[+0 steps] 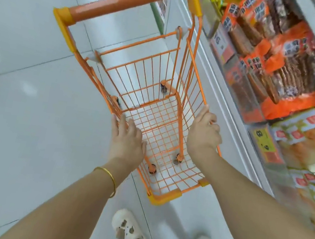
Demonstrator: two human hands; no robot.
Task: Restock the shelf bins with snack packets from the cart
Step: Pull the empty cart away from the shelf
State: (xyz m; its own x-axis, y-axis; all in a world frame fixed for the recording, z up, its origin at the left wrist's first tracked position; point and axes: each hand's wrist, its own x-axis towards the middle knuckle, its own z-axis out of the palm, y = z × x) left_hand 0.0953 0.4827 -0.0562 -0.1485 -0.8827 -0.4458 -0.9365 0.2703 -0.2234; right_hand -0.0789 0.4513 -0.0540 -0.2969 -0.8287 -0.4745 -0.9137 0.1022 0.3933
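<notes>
A small orange wire cart (pixel 169 92) stands on the floor in front of me, its basket holding no packets. My left hand (pixel 126 141) lies with straight fingers on the basket's left rim. My right hand (pixel 204 135) grips the right rim, fingers curled over the wire. To the right, shelf bins (pixel 240 89) hold orange snack packets (pixel 286 63), with paler packets (pixel 314 145) in the bin nearer to me.
The cart's orange push handle (pixel 126 1) points away from me. The shelf unit's white base (pixel 218 100) runs close along the cart's right side. White tiled floor (pixel 24 76) stretches to the left. My feet in white shoes (pixel 129 231) stand just behind the cart.
</notes>
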